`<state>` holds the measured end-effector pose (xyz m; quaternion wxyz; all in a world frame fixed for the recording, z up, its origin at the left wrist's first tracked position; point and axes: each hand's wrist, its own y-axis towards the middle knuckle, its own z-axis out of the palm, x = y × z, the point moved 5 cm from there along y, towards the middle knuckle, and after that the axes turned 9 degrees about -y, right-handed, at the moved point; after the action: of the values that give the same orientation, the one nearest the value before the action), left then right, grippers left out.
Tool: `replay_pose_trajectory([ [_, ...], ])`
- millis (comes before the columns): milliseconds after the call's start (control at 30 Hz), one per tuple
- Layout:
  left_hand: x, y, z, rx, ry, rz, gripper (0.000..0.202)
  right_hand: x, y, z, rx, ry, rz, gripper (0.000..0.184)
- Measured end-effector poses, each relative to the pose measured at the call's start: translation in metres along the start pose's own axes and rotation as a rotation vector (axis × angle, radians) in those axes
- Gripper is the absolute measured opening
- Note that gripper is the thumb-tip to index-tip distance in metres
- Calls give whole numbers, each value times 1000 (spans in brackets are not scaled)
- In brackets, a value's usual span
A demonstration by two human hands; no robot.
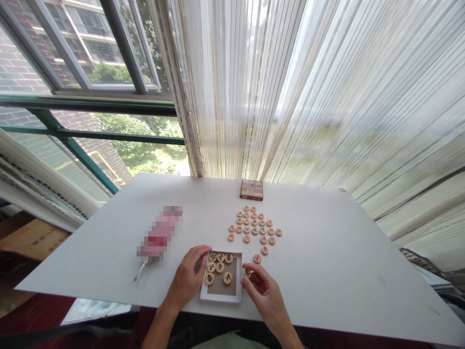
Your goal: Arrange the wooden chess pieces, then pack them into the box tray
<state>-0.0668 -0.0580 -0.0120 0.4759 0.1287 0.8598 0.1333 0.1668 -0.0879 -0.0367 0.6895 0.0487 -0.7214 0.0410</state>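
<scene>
My right hand [265, 291] pinches a round wooden Chinese chess piece [246, 273] with a black character, just outside the right wall of a shallow white box [221, 298]. My left hand [187, 276] rests on the box's left side, its fingers curled at the upper left corner and gripping the edge. Inside the box lie several pieces with black characters, mostly along the left and top; a lone black-marked piece [227, 277] sits nearer the middle. Part of the box's left wall is hidden by the left hand.
Beyond the box, several red- and black-marked pieces [255, 222] lie loosely grouped on the white table [319, 271]. A printed box lid [251, 190] is at the far edge. A blurred pink object [162, 232] with a white cord lies left. Curtains [232, 97] hang behind.
</scene>
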Motion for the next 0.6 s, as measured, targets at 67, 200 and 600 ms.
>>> replay_pose_trajectory([
  [67,-1,0,-1,-6,-10,-5,24,-1,0,0,1,15,13,32],
  [200,-2,1,-2,-37,-22,5,24,-2,0,0,8,49,36,35],
  [600,-65,3,15,102,-134,105,23,4,0,3,2,128,-2,32],
])
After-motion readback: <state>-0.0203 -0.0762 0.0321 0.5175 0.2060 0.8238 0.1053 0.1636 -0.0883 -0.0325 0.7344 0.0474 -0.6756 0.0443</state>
